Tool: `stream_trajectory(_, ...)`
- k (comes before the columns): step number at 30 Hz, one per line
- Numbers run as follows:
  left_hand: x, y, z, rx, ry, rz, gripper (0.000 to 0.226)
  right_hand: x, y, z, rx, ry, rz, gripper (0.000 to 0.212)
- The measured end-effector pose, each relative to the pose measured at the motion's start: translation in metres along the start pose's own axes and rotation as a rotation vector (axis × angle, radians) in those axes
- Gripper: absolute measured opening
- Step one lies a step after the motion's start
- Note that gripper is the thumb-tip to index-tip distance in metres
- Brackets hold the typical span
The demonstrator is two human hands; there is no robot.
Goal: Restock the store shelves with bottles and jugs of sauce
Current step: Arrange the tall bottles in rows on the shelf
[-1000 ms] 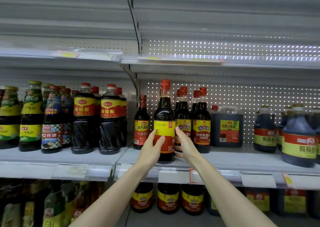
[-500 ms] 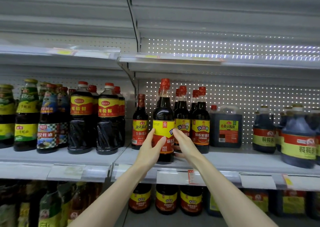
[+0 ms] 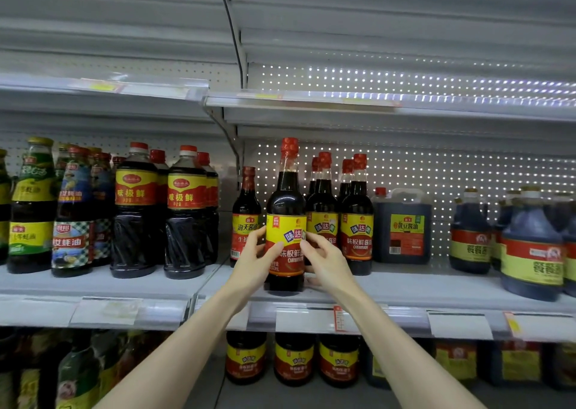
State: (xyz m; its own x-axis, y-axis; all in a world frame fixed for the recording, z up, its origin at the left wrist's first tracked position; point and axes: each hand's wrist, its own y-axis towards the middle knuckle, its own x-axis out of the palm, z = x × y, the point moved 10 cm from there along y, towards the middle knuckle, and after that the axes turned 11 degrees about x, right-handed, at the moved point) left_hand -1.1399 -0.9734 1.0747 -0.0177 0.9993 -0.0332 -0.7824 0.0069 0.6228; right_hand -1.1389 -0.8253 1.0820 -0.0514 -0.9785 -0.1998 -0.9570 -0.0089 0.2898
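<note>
A dark soy sauce bottle (image 3: 286, 201) with a red cap and a yellow and red label stands upright near the front edge of the middle shelf (image 3: 411, 287). My left hand (image 3: 253, 263) grips its left side, thumb on the label. My right hand (image 3: 328, 260) holds its right side, with curled fingertips on the label front and the thumb low by the base. Matching bottles (image 3: 357, 218) stand just behind and to the right. A smaller red-labelled bottle (image 3: 246, 209) stands to the left, partly hidden by my left hand.
Large dark bottles (image 3: 134, 212) and oyster sauce bottles (image 3: 31, 206) fill the left bay. A square jug (image 3: 403, 226) and round jugs (image 3: 530, 246) stand to the right. The upper shelf (image 3: 311, 101) overhangs the bottle tops. More bottles (image 3: 293, 358) sit on the shelf below.
The held bottle has turned so its label faces me more squarely. My right fingers have curled further onto the label front. My left hand stays on the left side.
</note>
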Motion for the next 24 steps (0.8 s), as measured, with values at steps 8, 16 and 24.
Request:
stream_trajectory(8,-0.003,-0.005,0.008,0.112,0.149,0.065,0.058,0.013,0.007,0.002,0.064,0.13,-0.129,0.04)
stream_trajectory(16,-0.001,-0.001,0.003,0.107,0.037,-0.017,0.045,0.003,0.009,0.003,-0.006,0.077,-0.014,0.041)
stream_trajectory(24,0.001,0.002,-0.001,0.068,0.022,-0.078,0.048,0.007,0.006,0.005,0.045,0.104,-0.1,0.034)
